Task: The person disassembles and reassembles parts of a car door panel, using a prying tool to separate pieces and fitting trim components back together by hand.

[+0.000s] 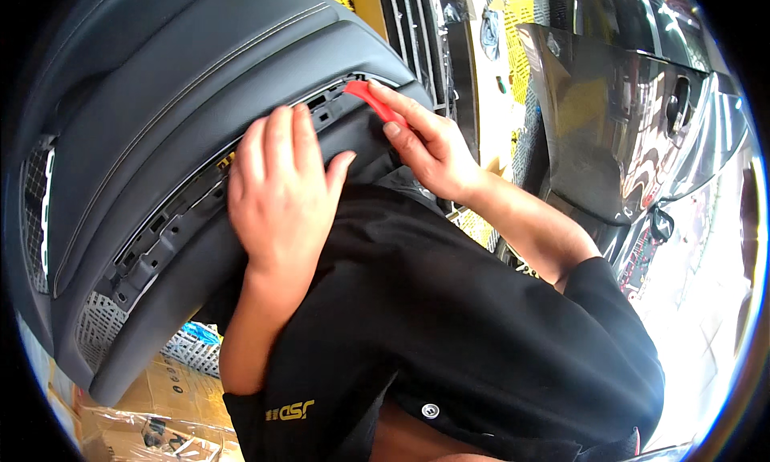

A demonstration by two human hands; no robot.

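A black car door panel (pixel 200 69) with light stitching lies before me, tilted across the left of the view. Along it runs a long slot (pixel 164 229) with clip holes and brackets showing inside. My left hand (pixel 281 173) rests palm down over the middle of this slot, its fingers stretched out and the thumb apart. In my right hand (pixel 429 145) is a red plastic pry tool (pixel 375 101), pinched between thumb and fingers. The tool's broad end touches the slot's upper right end. My left palm hides part of the slot.
To the right stands a dark glossy car door (pixel 618 117) with a handle. A rack (pixel 425 45) with dark slats is behind the panel's right end. At the lower left sits a cardboard box (pixel 152 414) under clear film, near a blue item (pixel 200 332).
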